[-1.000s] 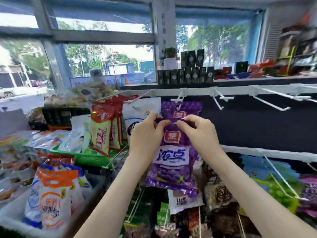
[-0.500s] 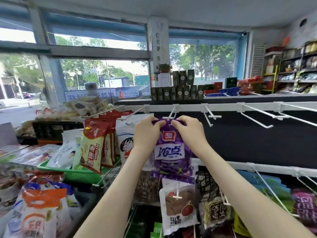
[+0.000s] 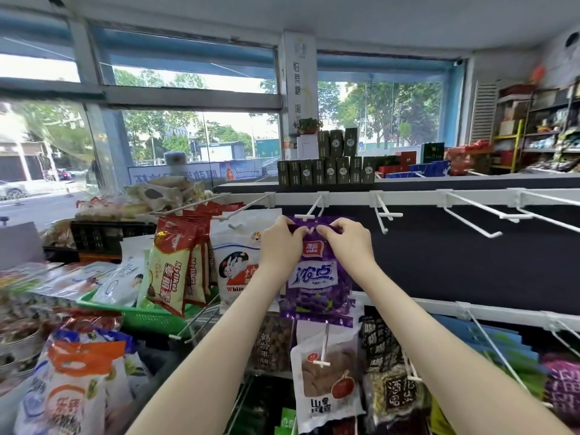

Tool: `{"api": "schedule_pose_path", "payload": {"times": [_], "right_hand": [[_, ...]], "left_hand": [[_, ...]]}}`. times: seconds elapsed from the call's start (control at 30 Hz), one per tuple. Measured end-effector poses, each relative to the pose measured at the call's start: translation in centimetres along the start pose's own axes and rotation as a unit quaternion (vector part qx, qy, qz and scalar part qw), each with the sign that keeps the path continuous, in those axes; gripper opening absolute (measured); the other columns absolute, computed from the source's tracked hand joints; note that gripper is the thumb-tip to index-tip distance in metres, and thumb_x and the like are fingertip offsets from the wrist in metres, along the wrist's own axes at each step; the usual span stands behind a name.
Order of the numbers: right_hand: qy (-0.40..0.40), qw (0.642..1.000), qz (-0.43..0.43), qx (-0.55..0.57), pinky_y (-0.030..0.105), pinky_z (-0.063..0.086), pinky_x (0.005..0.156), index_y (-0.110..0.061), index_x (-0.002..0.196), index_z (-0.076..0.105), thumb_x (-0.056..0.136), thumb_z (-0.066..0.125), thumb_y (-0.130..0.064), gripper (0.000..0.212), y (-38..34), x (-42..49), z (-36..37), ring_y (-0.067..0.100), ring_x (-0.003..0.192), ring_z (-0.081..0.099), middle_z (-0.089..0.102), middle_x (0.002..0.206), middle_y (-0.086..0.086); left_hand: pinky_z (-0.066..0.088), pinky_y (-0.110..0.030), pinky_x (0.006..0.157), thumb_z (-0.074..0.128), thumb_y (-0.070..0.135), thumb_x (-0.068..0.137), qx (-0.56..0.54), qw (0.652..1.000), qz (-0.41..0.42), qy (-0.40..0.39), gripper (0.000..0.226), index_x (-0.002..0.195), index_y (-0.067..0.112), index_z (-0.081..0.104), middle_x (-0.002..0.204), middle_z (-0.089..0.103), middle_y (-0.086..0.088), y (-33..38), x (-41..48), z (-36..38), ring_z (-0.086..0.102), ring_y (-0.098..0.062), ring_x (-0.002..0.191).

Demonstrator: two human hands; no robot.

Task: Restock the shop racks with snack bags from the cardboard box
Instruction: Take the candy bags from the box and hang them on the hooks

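Left grip (image 3: 282,246): fingers curled, pinching top of purple bag (image 3: 317,281).
Right grip (image 3: 346,243): pinching same top.
Hook (image 3: 310,212): just above both.

**One head-worn view**

A single wide-angle camera rides on the person's head, looking forward and slightly down. The hook rack (image 3: 408,198) stands close in front, filling the lower half; the window (image 3: 194,136) lies farther behind it. Straight lines bow toward the edges.
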State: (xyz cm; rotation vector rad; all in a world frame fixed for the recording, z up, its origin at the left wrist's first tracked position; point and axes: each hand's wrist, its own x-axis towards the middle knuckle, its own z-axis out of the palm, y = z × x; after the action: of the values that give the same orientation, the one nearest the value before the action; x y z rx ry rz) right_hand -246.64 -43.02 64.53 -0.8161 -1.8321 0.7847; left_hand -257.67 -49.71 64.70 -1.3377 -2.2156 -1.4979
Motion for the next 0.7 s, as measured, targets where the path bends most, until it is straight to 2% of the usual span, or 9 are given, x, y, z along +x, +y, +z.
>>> {"api": "schedule_pose_path", "payload": {"times": [0.07,0.13,0.17,0.23,0.33,0.4,0.47,0.6,0.7], "right_hand": [[0.008,1.000,-0.008,-0.025,0.032,0.045,0.066,-0.014,0.091,0.064,0.090,0.060,-0.034,0.020,0.4,0.5,0.2,0.016,0.079,0.059,0.064,0.086,0.001],[0.012,0.993,-0.040,-0.107,0.035,0.047,0.070,-0.014,0.098,0.058,0.093,0.056,-0.029,0.016,1.0,0.7,0.4,0.023,0.086,0.059,0.064,0.093,0.004],[0.021,0.987,-0.067,-0.142,0.036,0.047,0.073,-0.014,0.104,0.056,0.094,0.056,-0.026,0.017,1.5,0.7,0.6,0.024,0.091,0.058,0.062,0.099,0.005],[0.055,0.971,-0.139,-0.188,0.037,0.045,0.084,-0.010,0.121,0.049,0.091,0.060,-0.019,0.034,2.4,0.6,0.9,0.025,0.104,0.052,0.057,0.112,0.008],[0.145,0.912,-0.254,-0.286,0.041,0.040,0.093,-0.008,0.137,0.036,0.080,0.070,-0.010,0.066,4.1,-0.2,1.7,0.026,0.118,0.041,0.045,0.130,0.012],[0.172,0.864,-0.308,-0.359,0.042,0.032,0.100,-0.011,0.143,0.029,0.079,0.063,-0.008,0.072,5.3,-1.4,2.1,0.026,0.128,0.033,0.033,0.140,0.013],[0.162,0.833,-0.354,-0.394,0.042,0.023,0.107,-0.010,0.147,0.027,0.082,0.054,-0.008,0.071,6.5,-3.2,2.8,0.027,0.136,0.026,0.024,0.148,0.012],[0.105,0.862,-0.372,-0.327,0.040,0.022,0.111,-0.006,0.145,0.034,0.089,0.057,-0.010,0.061,7.4,-8.3,4.8,0.026,0.138,0.028,0.032,0.149,0.013],[0.040,0.885,-0.374,-0.274,0.040,0.029,0.110,-0.006,0.143,0.038,0.091,0.056,-0.012,0.055,8.1,-13.2,7.0,0.024,0.136,0.033,0.040,0.147,0.013]], "left_hand": [[0.048,-0.027,0.070,0.060,0.019,0.092,-0.073,0.997,-0.017,-0.031,0.036,0.123,0.008,0.044,0.080,0.058,0.005,-0.1,-0.3,0.8,0.059,-0.011,0.080],[0.048,-0.026,0.082,0.063,0.011,0.088,-0.108,0.992,-0.009,-0.061,0.051,0.130,0.009,0.033,0.091,0.054,0.008,-0.5,-0.9,1.5,0.057,-0.008,0.088],[0.047,-0.027,0.088,0.064,0.009,0.086,-0.097,0.993,0.009,-0.066,0.054,0.129,0.012,0.032,0.097,0.052,0.008,-0.8,-1.2,1.9,0.056,-0.009,0.096],[0.041,-0.029,0.100,0.064,0.009,0.083,-0.045,0.996,0.050,-0.066,0.061,0.133,0.015,0.030,0.118,0.047,0.001,-1.6,-1.7,2.5,0.048,-0.016,0.116],[0.019,-0.029,0.114,0.060,0.012,0.087,0.068,0.990,0.090,-0.082,0.076,0.148,0.010,0.015,0.151,0.020,-0.010,-3.0,-2.9,3.3,0.019,-0.023,0.141],[0.012,-0.028,0.115,0.059,0.014,0.088,0.098,0.986,0.110,-0.073,0.077,0.150,0.012,0.013,0.156,0.011,-0.011,-3.8,-4.1,3.7,0.010,-0.024,0.145],[0.008,-0.026,0.114,0.061,0.016,0.087,0.113,0.983,0.122,-0.077,0.081,0.151,0.015,0.012,0.158,0.007,-0.010,-4.6,-5.8,3.6,0.007,-0.023,0.146],[0.020,-0.041,0.117,0.058,0.014,0.084,0.145,0.974,0.160,-0.068,0.073,0.148,0.004,0.023,0.153,0.023,-0.019,-6.7,-10.7,2.1,0.022,-0.030,0.142],[0.024,-0.041,0.115,0.044,0.016,0.083,0.168,0.968,0.178,-0.056,0.064,0.143,-0.002,0.030,0.147,0.036,-0.020,-9.3,-15.2,0.4,0.031,-0.030,0.137]]}}
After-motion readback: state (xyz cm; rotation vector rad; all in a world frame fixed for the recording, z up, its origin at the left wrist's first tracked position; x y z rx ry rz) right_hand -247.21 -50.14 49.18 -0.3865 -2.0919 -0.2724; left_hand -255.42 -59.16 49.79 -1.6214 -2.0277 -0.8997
